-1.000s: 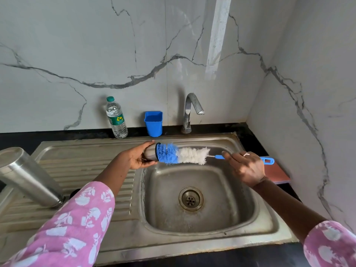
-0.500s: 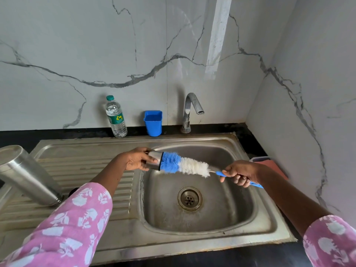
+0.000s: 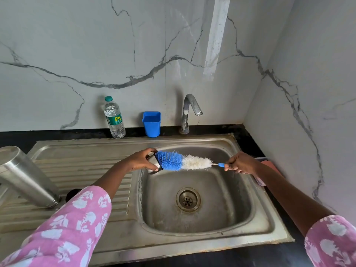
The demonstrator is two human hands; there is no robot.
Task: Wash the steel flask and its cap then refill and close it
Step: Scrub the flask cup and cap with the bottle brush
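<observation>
While one brush (image 3: 183,161) touches one cap (image 3: 154,163), two hands (image 3: 140,160) (image 3: 242,163) hold them.

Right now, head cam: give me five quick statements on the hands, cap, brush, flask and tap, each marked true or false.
1. The left hand holds the cap over the sink. True.
2. The right hand grips the brush by its bristles. False: it grips the blue handle.
3. Water runs from the tap. False: no stream shows at the spout.
4. The flask stands in the sink bowl. False: it leans tilted on the drainboard, left of the bowl.
5. The blue cup stands between the plastic bottle and the tap. True.
</observation>
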